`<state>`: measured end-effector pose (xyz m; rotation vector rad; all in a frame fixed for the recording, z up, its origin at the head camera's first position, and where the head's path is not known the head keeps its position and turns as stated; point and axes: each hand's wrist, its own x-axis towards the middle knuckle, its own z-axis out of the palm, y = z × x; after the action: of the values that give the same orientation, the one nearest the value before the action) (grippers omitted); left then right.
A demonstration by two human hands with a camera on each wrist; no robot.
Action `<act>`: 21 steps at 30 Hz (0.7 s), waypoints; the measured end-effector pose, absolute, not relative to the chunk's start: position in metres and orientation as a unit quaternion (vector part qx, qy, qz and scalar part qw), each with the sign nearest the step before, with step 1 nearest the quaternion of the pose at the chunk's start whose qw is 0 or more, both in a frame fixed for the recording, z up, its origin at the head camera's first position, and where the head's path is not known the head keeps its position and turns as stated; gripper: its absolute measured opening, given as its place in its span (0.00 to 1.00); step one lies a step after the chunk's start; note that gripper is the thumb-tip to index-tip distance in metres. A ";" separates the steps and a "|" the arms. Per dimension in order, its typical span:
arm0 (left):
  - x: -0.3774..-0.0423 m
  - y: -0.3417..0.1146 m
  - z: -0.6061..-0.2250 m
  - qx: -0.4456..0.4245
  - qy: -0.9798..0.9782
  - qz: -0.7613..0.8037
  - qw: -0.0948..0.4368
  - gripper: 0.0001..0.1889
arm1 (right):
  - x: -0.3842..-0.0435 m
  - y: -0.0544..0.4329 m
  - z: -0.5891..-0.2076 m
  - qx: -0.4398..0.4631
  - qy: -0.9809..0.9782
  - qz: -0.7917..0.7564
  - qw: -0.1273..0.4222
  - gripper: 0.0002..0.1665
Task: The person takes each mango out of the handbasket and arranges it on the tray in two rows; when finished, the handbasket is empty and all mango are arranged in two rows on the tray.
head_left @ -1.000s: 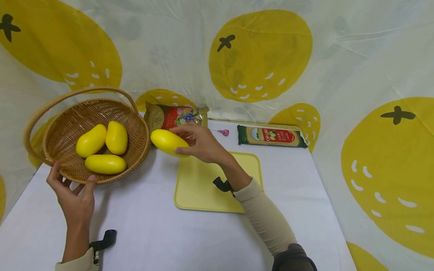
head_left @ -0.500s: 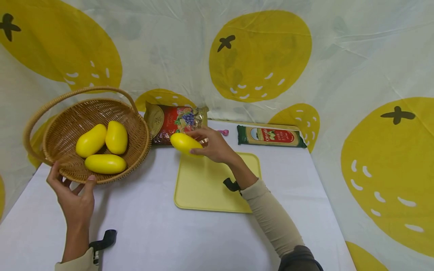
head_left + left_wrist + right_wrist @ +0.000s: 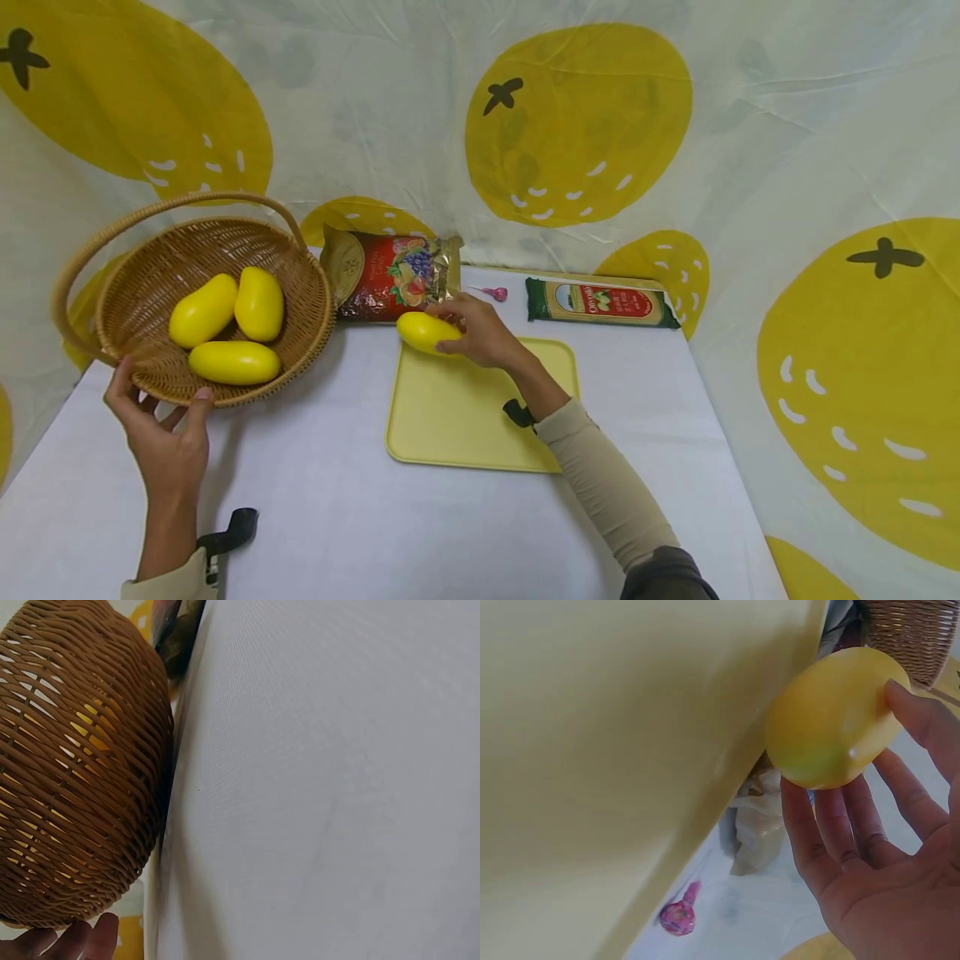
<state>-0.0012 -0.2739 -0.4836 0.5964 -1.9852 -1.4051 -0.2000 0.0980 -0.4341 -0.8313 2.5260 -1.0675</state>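
Right hand (image 3: 483, 335) pinches a mango (image 3: 422, 332), long axis sideways, over the yellow tray's (image 3: 457, 417) far-left corner; left hand (image 3: 167, 433) grips the wicker basket (image 3: 306, 315)

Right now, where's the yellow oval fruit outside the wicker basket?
In the head view, the yellow oval fruit is in the right hand, near the pale-yellow rectangular tray's far left corner and the red candy bag.

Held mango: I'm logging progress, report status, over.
Right hand holds mango at far-left corner of tray. Left hand grips basket, three mangoes inside. Bag close behind.
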 end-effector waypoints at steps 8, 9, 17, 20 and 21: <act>-0.002 -0.273 -0.483 0.231 -0.753 -0.532 0.312 0.45 | -0.203 0.102 -0.445 -0.311 0.889 -0.320 0.103 0.31; -0.002 -0.273 -0.483 0.231 -0.753 -0.532 0.311 0.45 | -0.203 0.102 -0.446 -0.314 0.891 -0.313 0.097 0.30; 0.000 -0.272 -0.482 0.229 -0.756 -0.528 0.313 0.44 | -0.197 0.098 -0.449 -0.306 0.912 -0.265 0.072 0.34; 0.000 -0.272 -0.482 0.227 -0.758 -0.525 0.314 0.44 | -0.196 0.099 -0.449 -0.306 0.916 -0.252 0.066 0.36; 0.000 -0.272 -0.481 0.227 -0.758 -0.524 0.314 0.44 | -0.196 0.099 -0.449 -0.306 0.916 -0.250 0.064 0.37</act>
<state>-0.0002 -0.2718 -0.4813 0.5984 -1.9985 -1.3814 -0.1956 0.0990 -0.4490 -0.9250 2.7668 -0.7554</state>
